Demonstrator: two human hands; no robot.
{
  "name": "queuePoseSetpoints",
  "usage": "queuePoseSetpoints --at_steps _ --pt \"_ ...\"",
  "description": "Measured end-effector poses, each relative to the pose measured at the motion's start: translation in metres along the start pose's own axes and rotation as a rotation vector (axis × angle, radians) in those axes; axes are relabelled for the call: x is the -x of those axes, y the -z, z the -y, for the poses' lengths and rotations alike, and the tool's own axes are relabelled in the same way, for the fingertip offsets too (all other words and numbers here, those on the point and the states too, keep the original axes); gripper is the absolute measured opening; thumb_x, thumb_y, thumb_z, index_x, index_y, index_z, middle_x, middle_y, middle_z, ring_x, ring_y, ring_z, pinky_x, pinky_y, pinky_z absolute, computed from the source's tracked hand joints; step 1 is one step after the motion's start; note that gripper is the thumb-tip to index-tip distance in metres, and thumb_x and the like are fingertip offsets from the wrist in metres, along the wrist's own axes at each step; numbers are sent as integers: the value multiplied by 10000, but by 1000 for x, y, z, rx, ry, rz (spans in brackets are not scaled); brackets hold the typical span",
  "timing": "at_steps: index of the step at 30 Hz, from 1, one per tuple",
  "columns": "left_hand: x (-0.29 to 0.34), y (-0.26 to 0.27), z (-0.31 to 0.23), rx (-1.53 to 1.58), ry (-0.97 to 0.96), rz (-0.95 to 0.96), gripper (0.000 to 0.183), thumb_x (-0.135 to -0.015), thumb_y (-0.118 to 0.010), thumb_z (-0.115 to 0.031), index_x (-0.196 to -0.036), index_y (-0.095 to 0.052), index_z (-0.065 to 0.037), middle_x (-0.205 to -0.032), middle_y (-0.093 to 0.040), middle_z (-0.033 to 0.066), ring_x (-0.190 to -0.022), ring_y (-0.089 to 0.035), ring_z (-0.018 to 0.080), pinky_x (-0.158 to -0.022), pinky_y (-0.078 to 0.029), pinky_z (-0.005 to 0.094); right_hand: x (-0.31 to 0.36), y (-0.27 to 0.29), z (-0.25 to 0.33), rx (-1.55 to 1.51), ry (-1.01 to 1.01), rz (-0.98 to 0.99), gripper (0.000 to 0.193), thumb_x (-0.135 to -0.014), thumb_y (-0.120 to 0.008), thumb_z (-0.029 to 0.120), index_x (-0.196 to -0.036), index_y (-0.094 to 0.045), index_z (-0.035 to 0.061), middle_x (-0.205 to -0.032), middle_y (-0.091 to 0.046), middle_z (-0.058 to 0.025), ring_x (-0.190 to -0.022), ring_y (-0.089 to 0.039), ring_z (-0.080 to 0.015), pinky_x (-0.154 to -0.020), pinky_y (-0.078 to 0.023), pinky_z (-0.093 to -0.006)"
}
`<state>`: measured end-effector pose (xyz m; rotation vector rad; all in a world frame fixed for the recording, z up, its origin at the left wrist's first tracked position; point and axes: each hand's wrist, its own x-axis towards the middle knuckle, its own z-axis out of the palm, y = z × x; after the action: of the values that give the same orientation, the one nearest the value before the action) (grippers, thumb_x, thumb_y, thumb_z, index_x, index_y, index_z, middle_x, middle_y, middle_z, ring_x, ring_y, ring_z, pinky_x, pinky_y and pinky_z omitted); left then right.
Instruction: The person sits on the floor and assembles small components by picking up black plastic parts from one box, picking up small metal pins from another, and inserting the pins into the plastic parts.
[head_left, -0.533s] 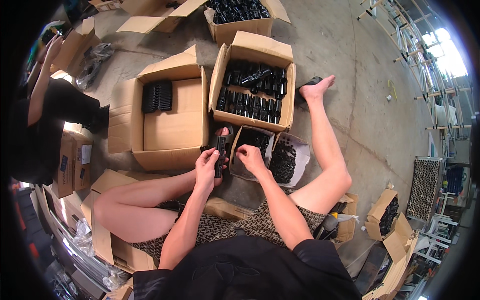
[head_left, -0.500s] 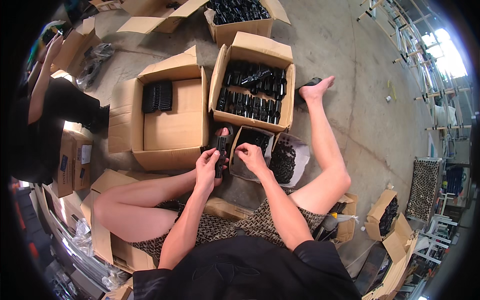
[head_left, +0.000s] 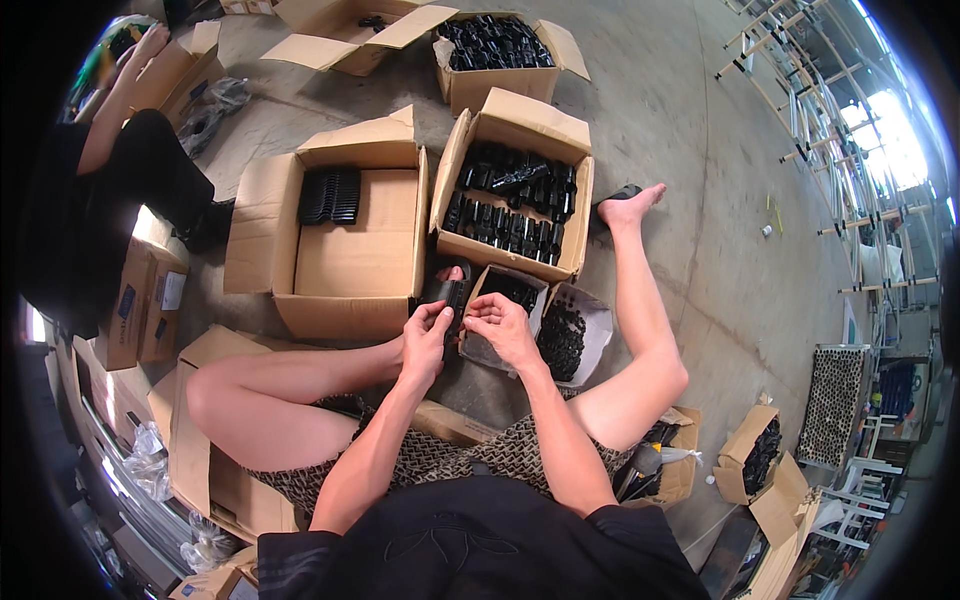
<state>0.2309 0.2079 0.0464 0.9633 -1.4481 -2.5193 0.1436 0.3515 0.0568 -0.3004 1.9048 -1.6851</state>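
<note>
My left hand (head_left: 428, 335) is closed around a long black plastic part (head_left: 456, 296), held roughly upright between my legs. Close beside it, the fingers of my right hand (head_left: 505, 328) are pinched together against the part's right side; whatever they hold is too small to make out. Under my right hand stands an open bin (head_left: 472, 350) with black pieces in it. Touching that bin on the right, a pale-lined bin (head_left: 597, 318) contains many small black pieces (head_left: 562, 340).
Ahead, one open carton (head_left: 350, 312) holds a neat stack of black parts (head_left: 330, 195); another carton (head_left: 515, 262) has rows of similar parts. Farther off is a full carton (head_left: 500, 88). A co-worker's dark-clothed leg (head_left: 165, 165) is at left, metal racks (head_left: 850, 130) at right.
My right hand has moved from above the bin leftward to the black part in my left hand. The whole view has shifted slightly, with the cartons now lower in it.
</note>
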Motion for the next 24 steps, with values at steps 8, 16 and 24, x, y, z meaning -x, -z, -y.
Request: queuePoseSetpoints --at_steps 8,16,24 --pt "2 0 -2 -36 -71 7 277 -993 -614 -164 -1212 -553 -7 -1001 -700 72 -844 -666 114 -705 -537 267 -2 -14 30 180 147 -51 138 -873 -715 64 -955 -683 -43 -847 -708 -99 -743 -687 -146 -659 -556 -290" --pt "1 -1 0 -81 -166 -17 279 -991 -612 -169 -1181 -557 27 -956 -681 71 -802 -623 87 -670 -505 238 0 -20 30 373 309 -137 146 -888 -707 71 -974 -690 -46 -851 -712 -114 -757 -685 -140 -690 -554 -275" --pt "2 -4 2 -176 -170 -55 279 -993 -604 -160 -1171 -562 51 -938 -667 61 -758 -574 70 -641 -476 231 -8 -28 4 108 -76 -189 299 -979 -649 262 -907 -675 -27 -735 -669 -44 -603 -631 -90 -540 -502 -256"
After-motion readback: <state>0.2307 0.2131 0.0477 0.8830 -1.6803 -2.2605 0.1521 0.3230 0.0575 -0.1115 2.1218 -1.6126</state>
